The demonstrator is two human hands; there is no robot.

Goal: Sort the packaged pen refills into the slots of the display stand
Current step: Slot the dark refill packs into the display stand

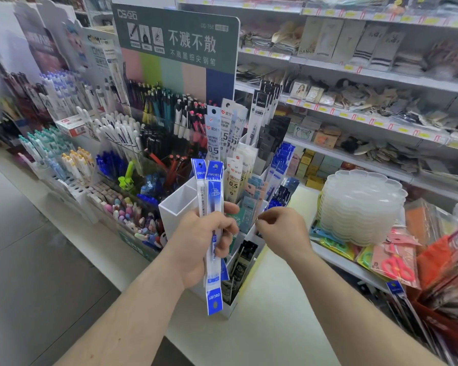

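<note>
My left hand grips a small bundle of blue-and-white packaged pen refills, held upright in front of the white display stand. The packs stick out above and below my fist. My right hand hovers just right of them over the stand's middle slots, fingers curled with the fingertips pinched together; nothing can be seen in it. Slots behind hold white 0.5 refill packs, blue packs and black packs. The front left slot of the stand looks empty.
Racks of pens and erasers stand to the left. A stack of clear plastic trays sits to the right, with pink scissors in packets beside it. Store shelves run behind. The stand sits on a pale counter.
</note>
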